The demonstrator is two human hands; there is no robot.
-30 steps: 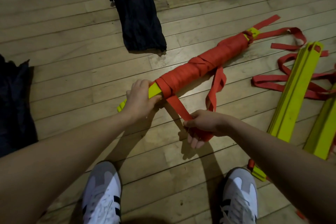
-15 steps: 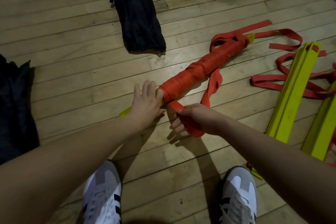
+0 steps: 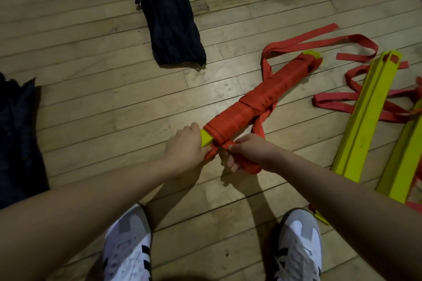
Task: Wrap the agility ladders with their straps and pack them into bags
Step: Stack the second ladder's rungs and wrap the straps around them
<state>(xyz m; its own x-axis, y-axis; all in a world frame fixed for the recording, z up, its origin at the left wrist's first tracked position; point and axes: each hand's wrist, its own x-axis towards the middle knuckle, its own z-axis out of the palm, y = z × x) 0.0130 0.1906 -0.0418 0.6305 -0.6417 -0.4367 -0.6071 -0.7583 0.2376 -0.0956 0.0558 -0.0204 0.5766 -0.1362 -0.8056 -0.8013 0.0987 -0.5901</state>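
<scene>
Single head-worn wide-angle view, looking steeply down, close over wooden floor [image 3: 91, 89]

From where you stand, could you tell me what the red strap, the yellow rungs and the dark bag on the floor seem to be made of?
Red strap: probably woven webbing, matte; it lies flat and folds limply.
Yellow rungs: likely rigid plastic, smooth with a slight sheen; straight, sharp-edged slats.
Dark bag: thin fabric, perhaps nylon; it lies crumpled with a faint sheen.

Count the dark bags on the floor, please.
2. One dark bag lies at top centre, beyond the hands. A second dark bag lies at the left edge, partly cut off.
</scene>
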